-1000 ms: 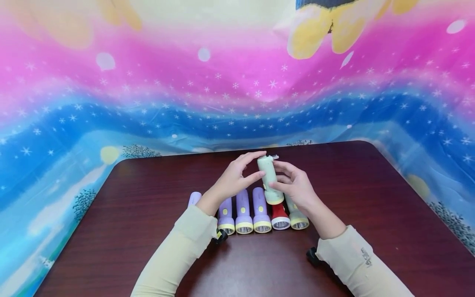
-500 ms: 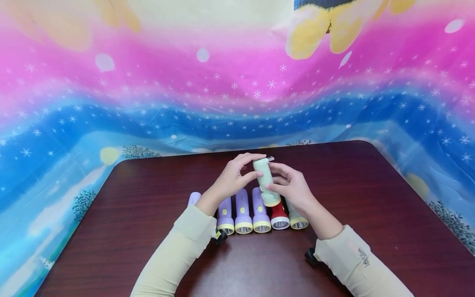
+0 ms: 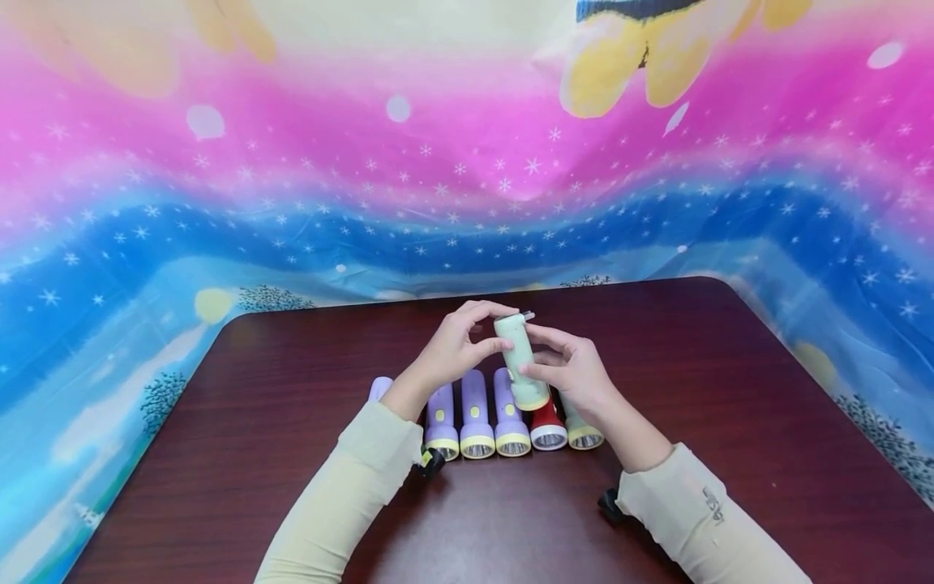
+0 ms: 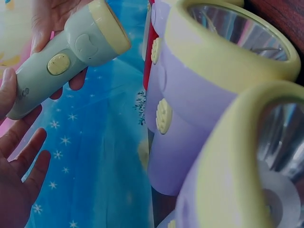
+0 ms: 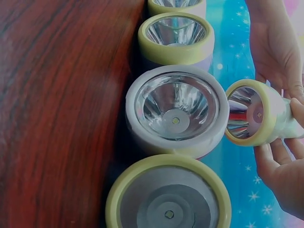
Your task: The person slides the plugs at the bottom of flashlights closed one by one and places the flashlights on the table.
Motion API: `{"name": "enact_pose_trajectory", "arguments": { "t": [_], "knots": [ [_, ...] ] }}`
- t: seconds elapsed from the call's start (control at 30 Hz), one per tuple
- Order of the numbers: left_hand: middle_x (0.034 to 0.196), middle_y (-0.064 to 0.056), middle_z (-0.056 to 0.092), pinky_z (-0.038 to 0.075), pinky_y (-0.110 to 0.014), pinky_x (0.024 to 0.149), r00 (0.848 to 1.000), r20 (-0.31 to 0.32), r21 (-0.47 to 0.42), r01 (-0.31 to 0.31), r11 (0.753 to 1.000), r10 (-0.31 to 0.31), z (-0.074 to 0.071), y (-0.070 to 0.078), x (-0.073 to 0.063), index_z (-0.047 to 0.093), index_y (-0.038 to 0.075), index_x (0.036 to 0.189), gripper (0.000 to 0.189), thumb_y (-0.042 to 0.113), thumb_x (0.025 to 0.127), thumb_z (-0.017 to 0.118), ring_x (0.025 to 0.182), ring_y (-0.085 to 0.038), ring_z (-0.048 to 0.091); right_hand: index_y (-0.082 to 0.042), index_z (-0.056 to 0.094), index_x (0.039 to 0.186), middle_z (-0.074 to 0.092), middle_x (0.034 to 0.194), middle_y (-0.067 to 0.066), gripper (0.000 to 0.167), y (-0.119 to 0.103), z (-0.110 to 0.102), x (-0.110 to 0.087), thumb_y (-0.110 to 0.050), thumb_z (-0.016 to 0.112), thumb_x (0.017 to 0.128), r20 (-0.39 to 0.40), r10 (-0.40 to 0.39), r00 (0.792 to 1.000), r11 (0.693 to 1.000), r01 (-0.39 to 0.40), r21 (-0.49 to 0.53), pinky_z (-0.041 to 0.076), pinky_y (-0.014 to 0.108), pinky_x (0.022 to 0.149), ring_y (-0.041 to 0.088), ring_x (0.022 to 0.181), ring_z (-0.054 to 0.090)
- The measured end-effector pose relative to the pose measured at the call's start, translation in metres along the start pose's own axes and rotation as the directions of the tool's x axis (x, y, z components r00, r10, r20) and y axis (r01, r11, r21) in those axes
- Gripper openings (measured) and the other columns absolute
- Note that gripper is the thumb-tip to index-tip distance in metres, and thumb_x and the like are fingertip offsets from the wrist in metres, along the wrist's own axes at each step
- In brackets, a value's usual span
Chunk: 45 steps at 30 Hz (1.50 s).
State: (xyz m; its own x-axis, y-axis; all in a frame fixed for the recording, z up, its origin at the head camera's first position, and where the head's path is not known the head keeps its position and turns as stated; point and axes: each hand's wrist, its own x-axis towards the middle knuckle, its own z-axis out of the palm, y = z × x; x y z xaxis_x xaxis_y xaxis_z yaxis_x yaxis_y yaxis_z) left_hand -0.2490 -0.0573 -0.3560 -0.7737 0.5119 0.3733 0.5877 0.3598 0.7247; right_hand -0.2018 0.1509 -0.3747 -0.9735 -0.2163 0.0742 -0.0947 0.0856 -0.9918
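Note:
A pale green flashlight (image 3: pixel 520 353) with a yellow rim is held up over a row of flashlights, lens end down and slightly tilted. My left hand (image 3: pixel 458 345) pinches its tail end between thumb and index finger; the other fingers stand loose in the left wrist view. From the right, my right hand (image 3: pixel 580 373) grips the body with thumb and fingers. Small prongs (image 3: pixel 529 315) stick out at the tail. Its yellow switch (image 4: pixel 59 64) shows in the left wrist view, and its lens (image 5: pixel 247 114) in the right wrist view.
Below lie several purple flashlights (image 3: pixel 475 410), a red one with a white rim (image 3: pixel 549 430) and another pale green one (image 3: pixel 584 434), side by side, lenses toward me. The left forearm partly hides the row. A dark wooden table (image 3: pixel 292 365) bears them; a patterned cloth (image 3: pixel 328 162) hangs behind.
Both hands and the green flashlight have shifted slightly left and down. The prongs at the tail appear lower. The row on the table has stayed in place.

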Motion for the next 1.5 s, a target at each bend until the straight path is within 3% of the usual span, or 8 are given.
{"name": "enact_pose_trajectory", "arguments": {
  "t": [0.47,0.73,1.0,1.23,1.5],
  "knots": [
    [0.127,-0.001,0.065,0.050,-0.055,0.097,1.000,0.014,-0.018,0.005,1.000,-0.004,-0.0024,-0.0018,0.0003,0.067,0.019,0.123,0.036,0.023,0.088,0.076,0.121,-0.018,0.054,-0.002,0.048,0.146,0.055,0.140,0.026,0.062,0.0000,0.0012,-0.0015,0.001,0.070,0.088,0.014,-0.002,1.000,1.000,0.002,-0.001,0.057,0.028,0.087,0.012,0.101,0.071],
    [0.124,0.001,0.066,0.048,-0.058,0.098,1.000,0.010,-0.030,0.016,0.999,-0.015,-0.0021,-0.0023,0.0005,0.067,0.020,0.115,0.029,0.023,0.088,0.077,0.120,-0.017,0.054,-0.006,0.050,0.146,0.056,0.140,0.022,0.062,0.0004,0.0015,-0.0014,0.000,0.071,0.088,0.015,0.011,1.000,1.000,-0.011,-0.021,0.057,0.039,0.092,0.018,0.105,0.071],
    [0.121,0.000,0.066,0.049,-0.057,0.098,1.000,-0.008,-0.036,0.020,0.999,-0.020,-0.0023,-0.0008,0.0005,0.066,0.018,0.111,0.027,0.022,0.087,0.077,0.119,-0.018,0.055,-0.006,0.050,0.145,0.057,0.139,0.021,0.062,0.0003,0.0014,-0.0008,0.001,0.071,0.088,0.012,0.005,1.000,1.000,-0.005,-0.001,0.058,0.035,0.090,0.013,0.102,0.071],
    [0.119,-0.002,0.067,0.051,-0.047,0.095,1.000,-0.021,-0.001,0.007,1.000,-0.007,-0.0029,-0.0002,-0.0003,0.065,0.015,0.107,0.026,0.022,0.086,0.078,0.118,-0.019,0.057,-0.006,0.048,0.147,0.054,0.142,0.022,0.063,0.0020,0.0009,-0.0004,0.000,0.070,0.089,0.037,-0.004,0.999,1.000,0.005,-0.017,0.058,0.036,0.089,0.015,0.105,0.071],
    [0.116,-0.005,0.067,0.052,-0.054,0.093,0.999,-0.044,0.000,-0.028,1.000,0.027,-0.0012,-0.0040,0.0001,0.063,0.013,0.104,0.027,0.020,0.084,0.080,0.115,-0.021,0.059,-0.003,0.046,0.147,0.052,0.143,0.025,0.062,0.0064,-0.0015,0.0006,0.002,0.069,0.089,0.059,-0.052,0.997,0.998,0.053,-0.017,0.057,0.028,0.084,0.009,0.100,0.070]
  ]
}}
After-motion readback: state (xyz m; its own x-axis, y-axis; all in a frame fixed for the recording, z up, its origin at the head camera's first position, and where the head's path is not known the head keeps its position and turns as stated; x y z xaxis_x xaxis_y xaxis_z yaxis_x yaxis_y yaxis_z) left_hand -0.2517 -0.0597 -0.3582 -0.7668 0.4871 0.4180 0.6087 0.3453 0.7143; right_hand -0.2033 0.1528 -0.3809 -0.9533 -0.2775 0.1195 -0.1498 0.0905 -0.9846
